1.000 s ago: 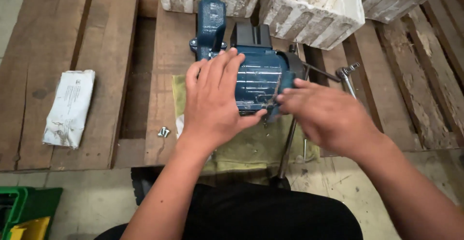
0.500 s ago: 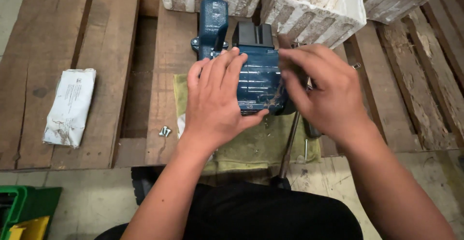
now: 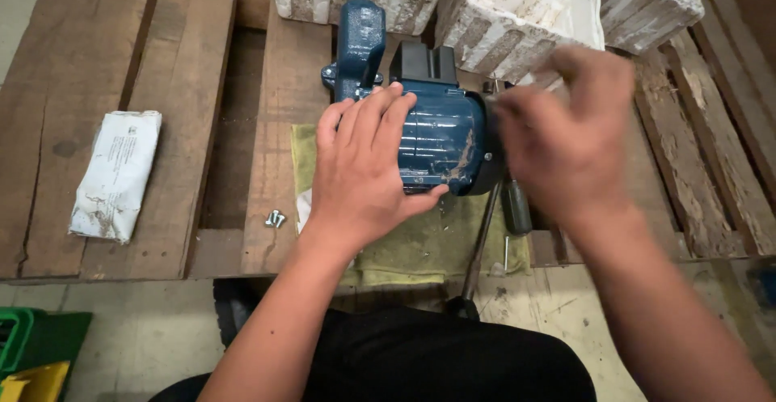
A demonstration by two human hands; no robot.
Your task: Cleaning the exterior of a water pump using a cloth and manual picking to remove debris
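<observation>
Blue-painted and scuffed, the small electric motor lay on its side at the upper centre of the frame, resting on a yellow-green cloth spread over the wooden pallet worktop. The left hand lay flat and spread wide across the motor's ribbed body, fingers pointing up the frame and the thumb hooked under its lower edge. The right hand was blurred at the motor's right end, over the dark end cover; whether it gripped anything I could not tell. Below that hand a dark tool handle showed, and a long dark rod ran down across the cloth toward the lower edge of the worktop. Two small screws sat just left of the cloth. A crumpled white packet lay well apart at the left. Dirty white foam blocks stood along the top of the frame, just behind the motor.
</observation>
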